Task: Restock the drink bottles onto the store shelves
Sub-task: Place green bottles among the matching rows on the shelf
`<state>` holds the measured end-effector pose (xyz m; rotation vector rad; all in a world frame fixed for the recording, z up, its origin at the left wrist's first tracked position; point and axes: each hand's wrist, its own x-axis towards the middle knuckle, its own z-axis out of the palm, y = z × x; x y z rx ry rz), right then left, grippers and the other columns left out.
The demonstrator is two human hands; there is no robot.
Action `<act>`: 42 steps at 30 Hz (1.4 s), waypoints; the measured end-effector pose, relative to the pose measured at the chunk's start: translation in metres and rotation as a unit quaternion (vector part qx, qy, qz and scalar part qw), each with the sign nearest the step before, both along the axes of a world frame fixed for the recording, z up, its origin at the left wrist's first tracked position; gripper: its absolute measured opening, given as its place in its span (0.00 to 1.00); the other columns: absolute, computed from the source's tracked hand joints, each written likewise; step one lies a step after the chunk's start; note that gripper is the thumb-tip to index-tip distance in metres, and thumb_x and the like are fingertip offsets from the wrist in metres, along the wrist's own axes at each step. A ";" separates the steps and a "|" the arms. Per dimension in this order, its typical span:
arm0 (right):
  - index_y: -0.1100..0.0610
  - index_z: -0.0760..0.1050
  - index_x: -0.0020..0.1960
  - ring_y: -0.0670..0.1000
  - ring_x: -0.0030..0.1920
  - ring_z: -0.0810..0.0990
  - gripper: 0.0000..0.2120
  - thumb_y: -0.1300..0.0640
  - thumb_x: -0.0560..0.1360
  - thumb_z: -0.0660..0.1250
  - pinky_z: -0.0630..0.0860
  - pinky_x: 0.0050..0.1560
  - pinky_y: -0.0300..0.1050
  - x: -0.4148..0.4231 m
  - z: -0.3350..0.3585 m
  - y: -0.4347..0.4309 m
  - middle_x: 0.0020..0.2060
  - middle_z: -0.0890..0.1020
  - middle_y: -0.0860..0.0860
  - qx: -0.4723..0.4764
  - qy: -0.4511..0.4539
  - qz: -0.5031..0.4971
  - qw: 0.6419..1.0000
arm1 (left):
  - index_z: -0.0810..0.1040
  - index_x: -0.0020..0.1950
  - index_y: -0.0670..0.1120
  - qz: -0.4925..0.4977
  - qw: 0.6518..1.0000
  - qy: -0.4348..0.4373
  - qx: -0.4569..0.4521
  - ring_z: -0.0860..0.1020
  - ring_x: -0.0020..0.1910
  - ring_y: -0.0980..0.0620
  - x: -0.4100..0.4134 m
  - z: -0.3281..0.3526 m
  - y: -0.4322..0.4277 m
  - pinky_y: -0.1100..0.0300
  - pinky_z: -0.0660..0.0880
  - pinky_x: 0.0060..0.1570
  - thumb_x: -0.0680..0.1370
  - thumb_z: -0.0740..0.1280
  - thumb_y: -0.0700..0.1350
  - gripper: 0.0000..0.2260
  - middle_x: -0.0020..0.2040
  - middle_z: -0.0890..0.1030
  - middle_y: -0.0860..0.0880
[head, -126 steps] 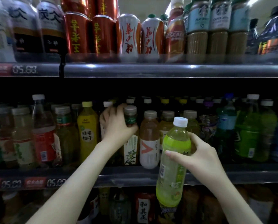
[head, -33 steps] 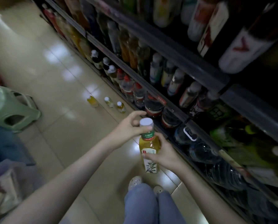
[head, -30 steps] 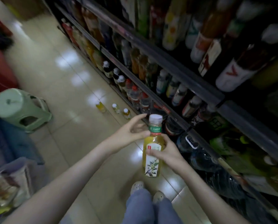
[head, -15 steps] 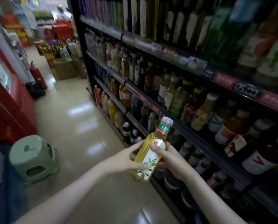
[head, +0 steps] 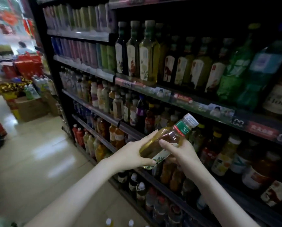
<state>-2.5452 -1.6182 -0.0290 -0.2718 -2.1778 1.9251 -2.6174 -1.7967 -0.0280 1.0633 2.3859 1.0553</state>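
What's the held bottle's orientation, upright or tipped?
Tipped. The bottle slants, cap up and to the right, base low in the left hand; the right hand holds its middle.

bottle (head: 169, 137) between left hand (head: 130, 154) and right hand (head: 184, 154), before the shelves (head: 202, 106)

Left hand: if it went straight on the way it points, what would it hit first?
Probably the shelved bottles just behind the tea bottle that the left hand grips together with the right hand, though depth is hard to judge.
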 end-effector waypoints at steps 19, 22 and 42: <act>0.58 0.77 0.52 0.43 0.49 0.82 0.26 0.42 0.62 0.77 0.76 0.49 0.32 -0.104 0.093 0.016 0.45 0.84 0.46 0.157 0.339 -0.269 0.888 | 0.67 0.74 0.49 0.070 0.875 0.417 0.236 0.61 0.73 0.49 -0.210 0.072 0.063 0.49 0.61 0.70 0.78 0.64 0.47 0.23 0.73 0.65 0.44; 0.57 0.77 0.53 0.40 0.50 0.80 0.26 0.41 0.64 0.75 0.74 0.52 0.29 -0.119 0.109 0.023 0.47 0.83 0.45 0.244 0.323 -0.341 0.849 | 0.68 0.73 0.50 0.060 0.863 0.448 0.224 0.59 0.74 0.48 -0.224 0.083 0.080 0.44 0.53 0.73 0.77 0.61 0.53 0.23 0.72 0.67 0.45; 0.53 0.68 0.59 0.46 0.53 0.74 0.24 0.53 0.68 0.76 0.71 0.49 0.37 -0.225 0.131 0.041 0.49 0.74 0.45 0.251 0.038 -0.323 0.912 | 0.67 0.73 0.42 0.010 0.884 0.442 0.148 0.61 0.75 0.48 -0.253 0.097 0.129 0.51 0.27 0.68 0.76 0.67 0.49 0.27 0.69 0.73 0.43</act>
